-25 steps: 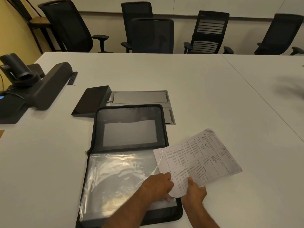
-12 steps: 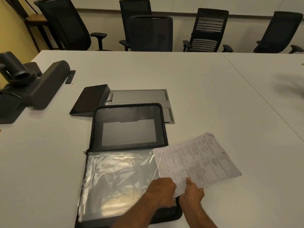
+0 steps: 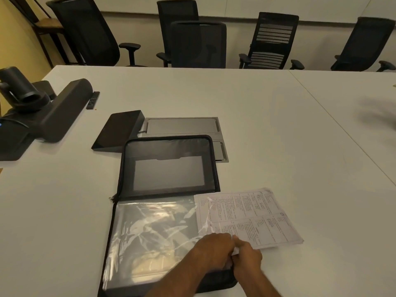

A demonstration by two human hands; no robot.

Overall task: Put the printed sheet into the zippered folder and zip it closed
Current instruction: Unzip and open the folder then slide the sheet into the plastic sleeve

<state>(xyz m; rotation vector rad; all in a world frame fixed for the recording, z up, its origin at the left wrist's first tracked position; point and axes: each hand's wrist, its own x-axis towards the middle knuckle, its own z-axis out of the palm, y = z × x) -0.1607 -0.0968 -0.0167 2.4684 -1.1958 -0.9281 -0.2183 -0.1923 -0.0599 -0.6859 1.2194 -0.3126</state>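
The black zippered folder (image 3: 169, 146) lies open on the white table, its upper flap with a grey pocket, its lower half covered by a crinkled clear plastic sleeve (image 3: 154, 230). The printed sheet (image 3: 250, 217) lies to the right of the sleeve, its left edge partly under the plastic. My left hand (image 3: 214, 251) rests on the sleeve's right edge with fingers curled at the opening. Touching it on the right, my right hand (image 3: 247, 257) pinches the sheet's near left corner.
A dark wedge-shaped device (image 3: 117, 130) and a grey flat panel (image 3: 182, 126) lie just behind the folder. A black camera and speaker bar (image 3: 45, 116) with a remote (image 3: 93, 100) sit at the left. Several black office chairs (image 3: 199, 43) stand beyond the far table edge.
The sheet has turned flatter and slid left, its left edge now under the plastic sleeve. Both hands have moved closer together at the sheet's near corner.
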